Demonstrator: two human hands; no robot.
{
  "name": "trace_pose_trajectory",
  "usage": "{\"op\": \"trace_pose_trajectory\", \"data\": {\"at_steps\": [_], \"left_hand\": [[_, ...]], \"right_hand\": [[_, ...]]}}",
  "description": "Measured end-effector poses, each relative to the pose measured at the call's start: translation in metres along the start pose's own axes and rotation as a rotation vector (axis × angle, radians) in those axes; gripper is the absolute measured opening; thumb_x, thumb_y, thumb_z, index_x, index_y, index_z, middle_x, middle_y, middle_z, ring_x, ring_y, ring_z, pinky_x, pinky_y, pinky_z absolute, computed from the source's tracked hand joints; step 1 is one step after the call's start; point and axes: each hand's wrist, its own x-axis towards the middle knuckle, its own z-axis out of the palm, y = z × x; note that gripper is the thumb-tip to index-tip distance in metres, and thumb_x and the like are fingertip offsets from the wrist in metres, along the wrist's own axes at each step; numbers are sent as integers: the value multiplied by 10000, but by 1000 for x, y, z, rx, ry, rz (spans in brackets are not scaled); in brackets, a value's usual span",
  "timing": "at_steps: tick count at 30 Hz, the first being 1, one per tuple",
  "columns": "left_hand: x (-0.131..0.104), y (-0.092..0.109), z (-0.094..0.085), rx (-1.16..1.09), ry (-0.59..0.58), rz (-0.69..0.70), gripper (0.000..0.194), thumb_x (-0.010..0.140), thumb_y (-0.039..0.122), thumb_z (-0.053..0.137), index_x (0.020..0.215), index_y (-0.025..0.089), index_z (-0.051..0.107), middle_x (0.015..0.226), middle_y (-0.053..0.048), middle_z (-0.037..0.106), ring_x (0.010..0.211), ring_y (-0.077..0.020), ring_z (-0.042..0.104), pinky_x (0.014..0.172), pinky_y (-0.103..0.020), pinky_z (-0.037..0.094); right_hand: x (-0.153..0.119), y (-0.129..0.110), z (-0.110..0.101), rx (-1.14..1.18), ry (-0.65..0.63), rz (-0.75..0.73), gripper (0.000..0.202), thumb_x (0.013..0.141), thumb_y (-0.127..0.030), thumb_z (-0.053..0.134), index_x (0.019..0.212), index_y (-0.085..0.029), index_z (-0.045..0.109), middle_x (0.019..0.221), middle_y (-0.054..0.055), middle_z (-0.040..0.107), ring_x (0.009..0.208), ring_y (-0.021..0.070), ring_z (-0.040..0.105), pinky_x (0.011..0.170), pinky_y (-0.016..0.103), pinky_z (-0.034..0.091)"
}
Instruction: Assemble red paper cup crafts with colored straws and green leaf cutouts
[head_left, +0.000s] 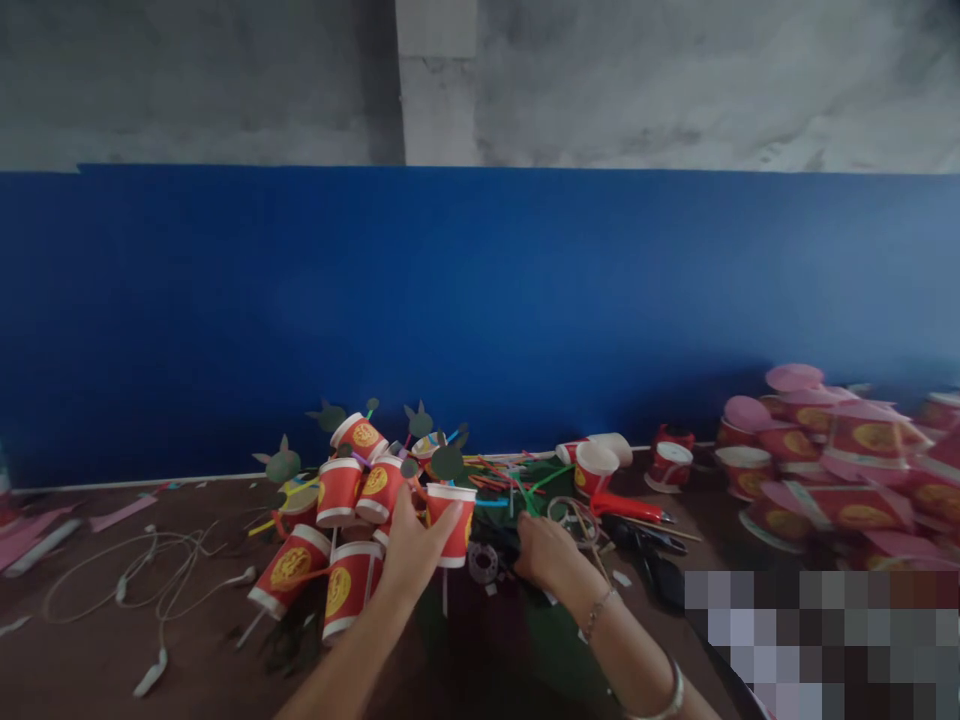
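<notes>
A red cup (448,535) w/ a white rim is held upright in the L hand (411,545), thumb & fingers clamped on its side, over the middle of the brown table (217,690). A thin white stick (445,592) is seen below it, and a dark green paper head (448,462) just above its rim. The R hand (551,555) is set low, to the right of the cup, fingertips turned down near a green straw (551,482) – whether anything is gripped there can't be told. A bracelet (598,612) & a bangle (671,690) are worn on that arm. Btwn the hands, near the cup's base, a clear ring (484,562) is seen. More red cups (339,490) are heaped just L of the L hand, some tilted, w/ a white cord (151,672) strewn farther L. A red tool (630,508) & a black item (664,575) are laid R of the R hand; pink-trimmed cups (866,435) are piled at far R – a bit blurred. A blue panel (480,300) is set behind everything.
</notes>
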Motion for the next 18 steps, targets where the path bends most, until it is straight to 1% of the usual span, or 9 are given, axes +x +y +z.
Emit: {"op": "trace_pose_trajectory", "data": {"at_steps": [2,4,6,7,9,12,13,15,18], "left_hand": [[-2,-4,-2,85,-6,82,442,711,386,644,1065,166,495,1034,-105,657,985,-272,630,878,-424,472],[-6,-12,-7,174,10,146,489,717,416,632,1109,163,485,1085,-118,641,1045,-284,603,908,-432,452],[-11,-22,-14,302,68,191,553,713,451,624,1157,158,474,1143,-136,618,1106,-306,568,923,-450,438],[-14,-27,-18,403,109,212,585,713,472,614,1176,148,464,1173,-157,600,1131,-324,548,924,-469,433],[-19,-37,-25,641,175,281,662,695,513,613,1198,112,453,1138,-200,614,1130,-373,534,918,-524,412],[-24,-47,-28,877,246,378,720,721,494,594,1264,66,396,1051,-216,655,1084,-391,560,903,-533,406],[-24,-48,-28,916,264,391,733,729,492,586,1279,55,378,1056,-224,653,1078,-392,563,893,-527,413],[-25,-49,-25,943,295,381,765,743,500,572,1312,44,339,1129,-249,617,1099,-399,548,882,-521,420],[-26,-46,-22,880,334,337,821,764,488,562,1379,50,240,1282,-275,510,1184,-408,482,925,-530,389]], "right_hand": [[3,0,2,-9,6,4,326,677,-142,642,1003,-122,645,1018,169,692,1004,264,643,802,273,454],[5,1,2,-14,19,16,407,662,-170,673,1060,-108,619,1039,173,683,1009,268,638,813,282,459],[7,3,2,-17,37,34,466,660,-176,685,1109,-95,590,1065,175,671,1017,268,632,827,288,458],[8,4,2,-18,48,43,457,677,-161,670,1120,-90,582,1078,176,664,1025,265,628,835,289,455],[10,5,1,-21,69,58,387,730,-107,598,1117,-90,584,1101,176,654,1046,255,618,850,289,448],[10,8,-2,-30,80,77,338,769,-37,500,1083,-95,612,1116,182,649,1062,246,614,846,288,450],[9,10,-4,-34,74,82,327,771,-32,493,1062,-96,628,1104,185,656,1054,248,621,835,288,455],[7,13,-9,-45,50,93,291,766,-44,506,1005,-99,663,1050,191,681,1018,262,643,803,294,471],[4,16,-17,-61,13,105,248,761,-71,523,930,-100,703,962,198,712,963,290,668,753,313,491]]}}
